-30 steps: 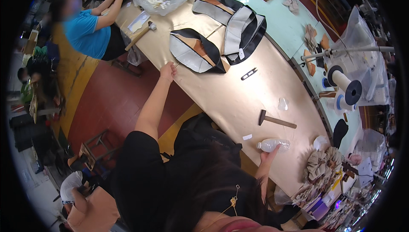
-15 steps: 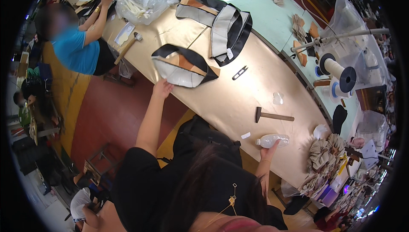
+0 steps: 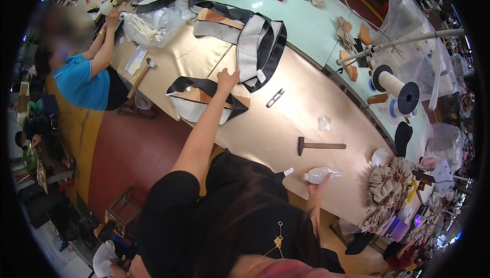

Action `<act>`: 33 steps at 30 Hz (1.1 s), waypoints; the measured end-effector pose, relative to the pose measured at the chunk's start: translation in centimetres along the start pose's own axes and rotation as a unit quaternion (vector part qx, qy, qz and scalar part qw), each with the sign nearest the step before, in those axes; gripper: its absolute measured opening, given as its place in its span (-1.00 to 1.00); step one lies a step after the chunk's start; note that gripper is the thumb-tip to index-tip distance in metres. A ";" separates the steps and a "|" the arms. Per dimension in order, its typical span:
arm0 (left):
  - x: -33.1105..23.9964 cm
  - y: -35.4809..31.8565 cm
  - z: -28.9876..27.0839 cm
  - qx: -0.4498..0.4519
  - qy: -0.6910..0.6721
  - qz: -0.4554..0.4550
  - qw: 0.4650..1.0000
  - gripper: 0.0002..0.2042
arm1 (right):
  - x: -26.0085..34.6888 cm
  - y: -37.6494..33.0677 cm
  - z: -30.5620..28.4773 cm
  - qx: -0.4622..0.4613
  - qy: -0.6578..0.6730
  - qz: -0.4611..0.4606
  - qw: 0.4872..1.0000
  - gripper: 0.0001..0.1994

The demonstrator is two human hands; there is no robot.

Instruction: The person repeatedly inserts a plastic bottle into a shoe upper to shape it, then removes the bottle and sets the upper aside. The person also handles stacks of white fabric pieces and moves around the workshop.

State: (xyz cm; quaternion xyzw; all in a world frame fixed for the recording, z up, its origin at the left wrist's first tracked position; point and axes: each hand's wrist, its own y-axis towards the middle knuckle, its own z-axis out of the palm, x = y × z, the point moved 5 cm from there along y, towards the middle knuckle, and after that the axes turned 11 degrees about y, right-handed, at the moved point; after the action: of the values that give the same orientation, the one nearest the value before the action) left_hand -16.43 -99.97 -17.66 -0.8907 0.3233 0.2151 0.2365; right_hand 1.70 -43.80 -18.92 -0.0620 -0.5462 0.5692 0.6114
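Long tan desk (image 3: 286,125) runs diagonally over red floor (image 3: 132,150). Left hand (image 3: 227,80) — fingers spread flat on black-and-tan panel (image 3: 204,99), centre frame. Right hand (image 3: 319,186) touches clear bottle (image 3: 322,175) — grip unclear. Hammer (image 3: 319,146) nearby.

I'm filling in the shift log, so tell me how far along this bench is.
Done: a stack of black, white and tan panels lies piled further up the table. In hand: the left hand rests on another panel set at the table edge, while the right hand touches a plastic bottle. Left: the hammer and snips lie untouched, and I can't tell how many panels remain.
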 end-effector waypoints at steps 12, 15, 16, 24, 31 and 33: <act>-3.6 -1.3 5.3 0.120 0.048 -0.119 0.984 -0.45 | -0.1 0.0 -0.1 -0.001 0.005 -0.016 1.000 -0.28; -4.7 -2.0 5.3 0.013 0.115 -0.055 0.992 -0.51 | -0.3 0.2 -0.4 -0.014 0.014 -0.016 1.000 -0.28; -4.4 -2.2 5.7 0.032 0.011 -0.088 0.996 -0.53 | -0.3 0.2 -0.4 -0.017 0.011 -0.017 1.000 -0.28; -8.5 -5.2 0.8 0.361 -0.515 -0.122 0.768 -0.79 | -0.4 0.3 -0.2 0.005 -0.014 -0.031 0.999 -0.37; -9.3 -7.5 -17.3 0.326 -0.649 -0.063 0.685 -0.83 | -0.3 0.1 0.0 0.021 -0.028 -0.028 0.999 -0.38; -8.5 -6.5 -21.2 0.297 -0.662 -0.064 0.685 -0.87 | -0.3 0.0 0.1 0.029 -0.036 -0.034 0.998 -0.35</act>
State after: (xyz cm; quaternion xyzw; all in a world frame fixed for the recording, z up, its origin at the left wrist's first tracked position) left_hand -13.07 -103.43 5.61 -0.4183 0.0722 0.6262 0.6539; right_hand 1.66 -44.05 -19.07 -0.0054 -0.5530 0.5653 0.6121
